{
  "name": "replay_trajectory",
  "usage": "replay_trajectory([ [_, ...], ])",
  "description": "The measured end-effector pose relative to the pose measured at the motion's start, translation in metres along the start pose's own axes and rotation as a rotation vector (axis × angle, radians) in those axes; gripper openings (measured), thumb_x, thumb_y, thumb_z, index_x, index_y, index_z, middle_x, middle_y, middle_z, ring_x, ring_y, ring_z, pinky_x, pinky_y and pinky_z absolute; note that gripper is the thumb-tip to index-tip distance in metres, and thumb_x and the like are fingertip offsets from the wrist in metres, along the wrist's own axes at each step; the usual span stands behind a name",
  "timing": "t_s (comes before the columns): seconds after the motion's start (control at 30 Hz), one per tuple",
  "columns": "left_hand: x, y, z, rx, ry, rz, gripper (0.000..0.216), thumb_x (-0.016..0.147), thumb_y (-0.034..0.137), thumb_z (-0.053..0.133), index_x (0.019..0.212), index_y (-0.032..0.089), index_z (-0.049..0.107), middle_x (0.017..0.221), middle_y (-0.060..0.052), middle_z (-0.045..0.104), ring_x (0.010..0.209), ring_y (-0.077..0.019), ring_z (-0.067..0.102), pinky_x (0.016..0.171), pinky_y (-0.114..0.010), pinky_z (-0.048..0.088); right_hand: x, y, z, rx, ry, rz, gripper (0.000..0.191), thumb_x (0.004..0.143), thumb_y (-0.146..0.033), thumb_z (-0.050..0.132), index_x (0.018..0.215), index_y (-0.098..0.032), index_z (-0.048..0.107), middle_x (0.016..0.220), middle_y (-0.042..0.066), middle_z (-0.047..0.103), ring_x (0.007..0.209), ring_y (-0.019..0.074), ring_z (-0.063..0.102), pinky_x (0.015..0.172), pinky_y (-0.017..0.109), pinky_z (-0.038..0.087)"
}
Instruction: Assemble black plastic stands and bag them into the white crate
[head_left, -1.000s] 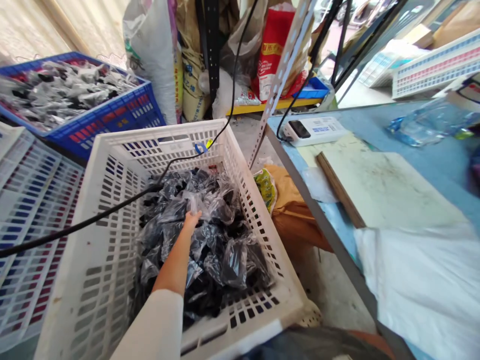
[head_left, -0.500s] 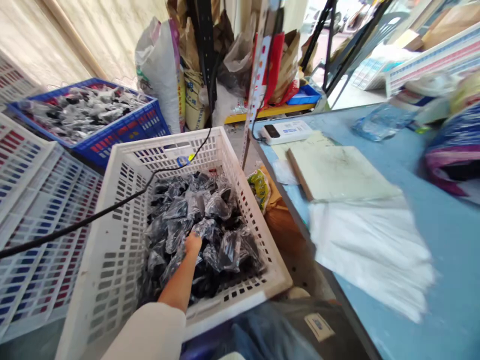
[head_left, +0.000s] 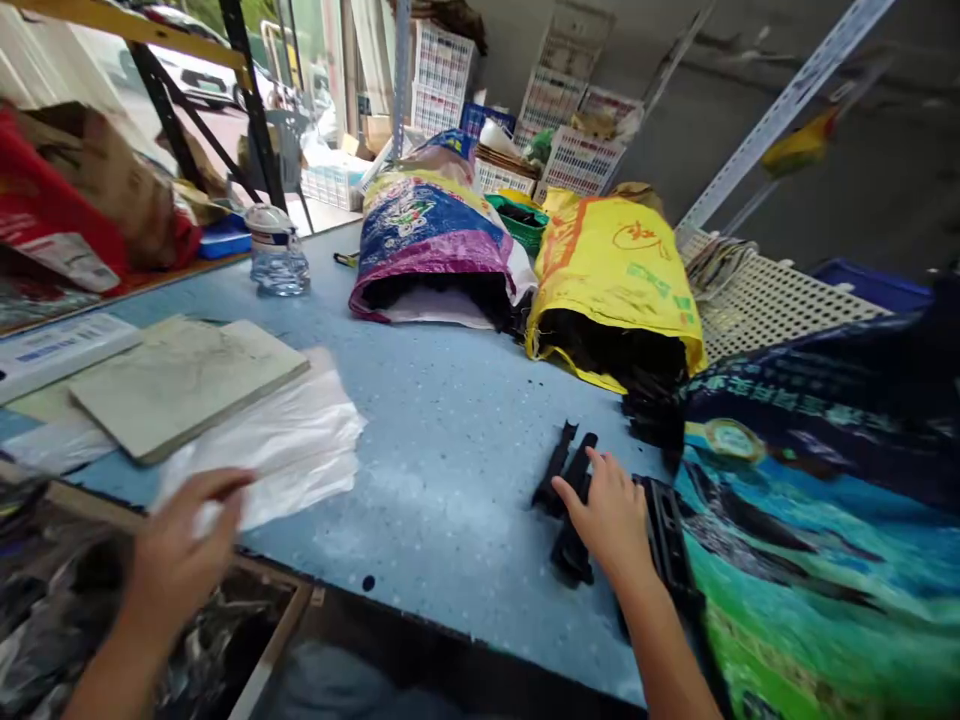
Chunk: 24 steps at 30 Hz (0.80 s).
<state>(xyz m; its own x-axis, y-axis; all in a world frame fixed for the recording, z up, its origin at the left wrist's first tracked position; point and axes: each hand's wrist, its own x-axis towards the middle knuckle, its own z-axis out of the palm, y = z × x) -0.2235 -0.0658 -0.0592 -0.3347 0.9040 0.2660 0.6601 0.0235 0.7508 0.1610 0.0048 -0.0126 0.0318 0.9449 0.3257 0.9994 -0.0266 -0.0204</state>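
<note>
My left hand (head_left: 184, 545), blurred, hovers at the near edge of a stack of thin white plastic bags (head_left: 300, 450). Its thumb and forefinger are apart, with white showing between them. On the right, my right hand (head_left: 615, 510) closes over slim black plastic parts (head_left: 559, 465), thumb on one side and fingers on the other. Several of these parts lie side by side on the blue tabletop (head_left: 420, 480). More black parts (head_left: 664, 530) lie beyond the hand, partly hidden by it. A greyish flat board (head_left: 187, 380) rests on the bags.
Blue-purple (head_left: 435, 240) and yellow (head_left: 615, 260) woven sacks lie with black contents at their mouths. A blue-green sack (head_left: 810, 540) stands at right. A water bottle (head_left: 277, 255) and white box (head_left: 67, 345) sit at left. Bagged black pieces (head_left: 67, 600) lie below the table edge.
The view has swung right from the white crate to the table. An arm that reached into the crate's bagged pieces is gone from there; both hands now show at the table.
</note>
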Motion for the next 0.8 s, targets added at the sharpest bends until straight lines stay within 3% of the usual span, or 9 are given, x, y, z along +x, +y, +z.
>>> replay_trajectory([
  [0.07,0.023,0.025,0.019,0.226,-0.121,0.237,0.019,0.073,0.033,0.044,0.09,0.028,0.052,0.097,0.005,0.056,0.095,-0.0205,0.048,0.087,-0.038,0.034,0.009,0.002,0.014,-0.063,-0.108,0.009,0.055,0.072,-0.042,0.052,0.111,-0.004,0.046,0.108,0.024,0.051,0.105,0.0373,0.041,0.083,0.059,0.026],
  [0.1,0.035,0.034,0.026,0.352,-0.176,0.262,0.02,0.07,0.031,0.047,0.088,0.024,0.054,0.097,0.001,0.058,0.094,-0.0229,0.048,0.085,-0.039,0.034,0.011,0.002,0.019,-0.058,-0.138,-0.01,0.053,0.071,-0.04,0.054,0.109,-0.004,0.048,0.106,0.024,0.052,0.104,0.0377,0.041,0.083,0.061,0.023],
  [0.2,0.071,0.039,0.032,0.52,-0.248,0.221,0.023,0.072,0.028,0.046,0.092,0.021,0.055,0.104,-0.004,0.056,0.099,-0.0244,0.045,0.084,-0.039,0.033,0.015,0.001,0.028,-0.076,-0.262,-0.076,0.048,0.074,-0.039,0.048,0.112,-0.01,0.046,0.114,0.019,0.049,0.11,0.0351,0.036,0.084,0.065,0.017],
  [0.33,0.099,0.026,0.024,0.56,-0.274,0.131,0.028,0.074,0.032,0.045,0.096,0.017,0.053,0.105,-0.009,0.054,0.102,-0.0257,0.042,0.083,-0.038,0.032,0.02,0.004,0.03,-0.089,-0.422,-0.239,0.046,0.075,-0.028,0.04,0.12,-0.017,0.04,0.127,0.012,0.037,0.116,0.0296,0.031,0.089,0.06,0.021],
  [0.43,0.102,0.024,0.025,0.523,-0.328,0.087,0.029,0.069,0.04,0.05,0.087,0.018,0.056,0.097,-0.008,0.057,0.095,-0.0261,0.046,0.079,-0.039,0.033,0.018,-0.009,0.028,-0.073,-0.42,-0.331,0.046,0.076,-0.023,0.037,0.119,-0.009,0.04,0.123,0.017,0.04,0.114,0.0283,0.036,0.093,0.047,0.027],
  [0.5,0.099,0.027,0.031,0.486,-0.338,0.076,0.027,0.067,0.041,0.052,0.081,0.019,0.057,0.093,-0.006,0.058,0.093,-0.0261,0.046,0.079,-0.039,0.032,0.016,-0.024,0.028,-0.037,-0.403,-0.319,0.047,0.079,-0.028,0.037,0.119,-0.004,0.038,0.121,0.022,0.039,0.111,0.0304,0.038,0.088,0.041,0.034],
  [0.6,0.098,0.032,0.038,0.417,-0.332,0.041,0.017,0.067,0.032,0.049,0.072,0.018,0.058,0.085,-0.006,0.058,0.09,-0.0254,0.047,0.076,-0.037,0.032,0.013,-0.048,0.032,0.027,-0.35,-0.271,0.054,0.078,-0.037,0.041,0.122,-0.005,0.034,0.122,0.023,0.036,0.106,0.0332,0.041,0.078,0.041,0.042],
  [0.8,0.105,0.022,0.035,0.15,-0.374,-0.087,0.017,0.069,0.032,0.045,0.069,0.018,0.055,0.07,-0.001,0.058,0.066,-0.0154,0.052,0.058,-0.025,0.037,0.008,-0.068,0.045,0.093,-0.226,-0.243,0.05,0.076,-0.029,0.045,0.12,-0.008,0.035,0.121,0.02,0.034,0.101,0.0336,0.04,0.075,0.04,0.042],
])
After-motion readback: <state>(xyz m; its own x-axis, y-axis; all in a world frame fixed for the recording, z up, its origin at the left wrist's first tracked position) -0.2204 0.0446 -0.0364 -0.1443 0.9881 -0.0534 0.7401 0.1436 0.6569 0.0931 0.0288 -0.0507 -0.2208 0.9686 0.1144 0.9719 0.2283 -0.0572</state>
